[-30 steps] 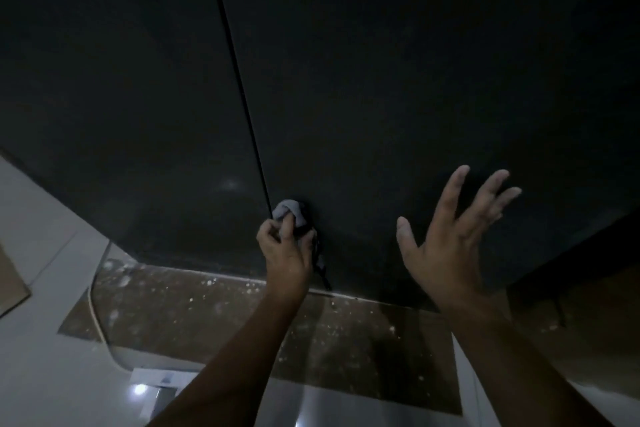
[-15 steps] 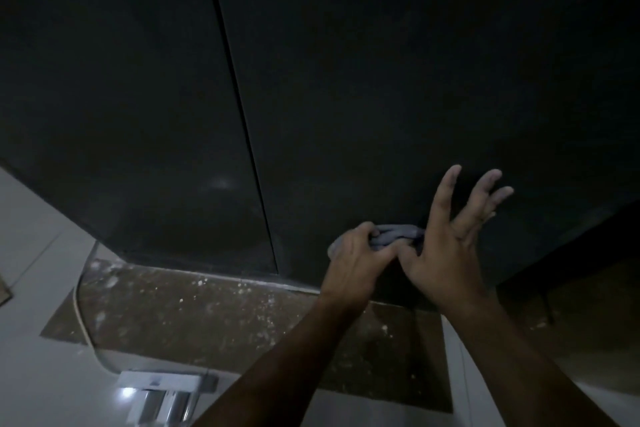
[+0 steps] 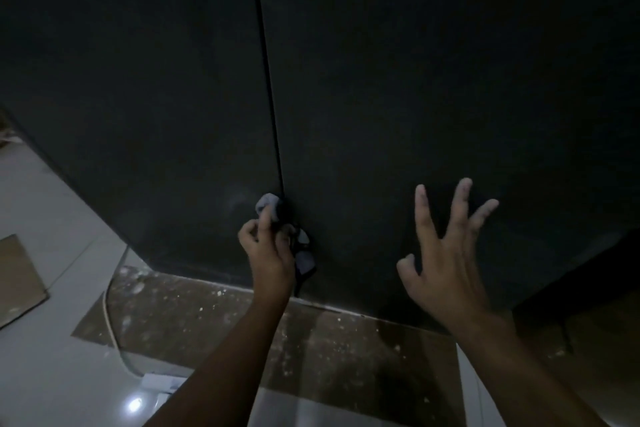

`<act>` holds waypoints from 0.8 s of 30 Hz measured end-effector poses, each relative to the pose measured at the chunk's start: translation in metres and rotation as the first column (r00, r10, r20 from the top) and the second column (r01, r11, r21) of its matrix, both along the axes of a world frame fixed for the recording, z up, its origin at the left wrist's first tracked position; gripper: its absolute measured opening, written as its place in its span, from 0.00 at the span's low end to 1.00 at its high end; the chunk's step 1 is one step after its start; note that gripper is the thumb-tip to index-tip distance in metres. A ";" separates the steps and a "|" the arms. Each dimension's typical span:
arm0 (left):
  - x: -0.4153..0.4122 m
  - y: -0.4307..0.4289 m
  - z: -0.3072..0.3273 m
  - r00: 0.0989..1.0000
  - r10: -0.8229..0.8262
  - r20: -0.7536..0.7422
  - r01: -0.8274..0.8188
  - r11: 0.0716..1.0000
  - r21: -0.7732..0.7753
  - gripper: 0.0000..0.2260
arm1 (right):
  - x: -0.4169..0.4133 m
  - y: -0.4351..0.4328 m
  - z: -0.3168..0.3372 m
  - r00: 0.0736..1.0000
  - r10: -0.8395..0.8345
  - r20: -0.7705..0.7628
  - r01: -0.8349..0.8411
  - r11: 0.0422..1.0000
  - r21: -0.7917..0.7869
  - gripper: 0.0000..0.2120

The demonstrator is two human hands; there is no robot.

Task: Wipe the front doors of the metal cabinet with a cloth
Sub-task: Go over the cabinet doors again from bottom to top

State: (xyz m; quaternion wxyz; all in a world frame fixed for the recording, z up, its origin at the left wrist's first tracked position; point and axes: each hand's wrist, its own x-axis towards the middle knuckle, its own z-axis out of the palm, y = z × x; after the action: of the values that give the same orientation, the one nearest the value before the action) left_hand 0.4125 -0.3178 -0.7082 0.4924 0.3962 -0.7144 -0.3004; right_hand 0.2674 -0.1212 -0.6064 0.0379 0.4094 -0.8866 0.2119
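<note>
A dark metal cabinet fills the upper view, with a left door [image 3: 145, 114] and a right door [image 3: 433, 97] split by a thin vertical seam. My left hand [image 3: 268, 253] is shut on a crumpled grey cloth [image 3: 268, 202] and presses it against the seam low on the doors; a loose end of the cloth hangs beside my wrist. To the right, my right hand [image 3: 446, 253] is open with fingers spread, close to the lower part of the right door. Whether it touches the door is unclear.
A brown speckled floor strip [image 3: 214, 319] runs under the cabinet. Pale tiles lie at the left with a cardboard piece [image 3: 17, 277], a thin white cable [image 3: 110, 322] and a small white box [image 3: 161, 383]. A dark gap opens at the far right.
My left hand swept the cloth right along the bottom of the right door toward my right hand, then back left to the seam. My right hand stayed open in place.
</note>
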 end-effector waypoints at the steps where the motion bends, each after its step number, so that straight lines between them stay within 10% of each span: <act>1: -0.001 -0.006 0.001 0.995 0.092 -0.049 -0.088 0.993 0.078 0.22 | 0.003 -0.003 0.002 1.000 0.024 -0.018 -0.024 0.999 0.030 0.59; 9: -0.007 -0.013 -0.011 0.979 0.171 -0.110 -0.143 0.963 0.227 0.12 | 0.029 -0.037 -0.008 0.989 0.122 -0.089 -0.104 0.978 0.183 0.55; 24: -0.020 -0.002 0.065 0.951 -0.105 -0.291 0.074 0.990 -0.117 0.14 | 0.061 -0.072 -0.011 0.985 0.080 -0.151 -0.088 0.995 -0.049 0.55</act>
State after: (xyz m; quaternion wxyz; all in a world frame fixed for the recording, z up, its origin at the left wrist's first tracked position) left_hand 0.3923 -0.3198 -0.6432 0.5999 0.2875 -0.6644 -0.3406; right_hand 0.3285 -0.1937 -0.6177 0.1064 0.4599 -0.8570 0.2070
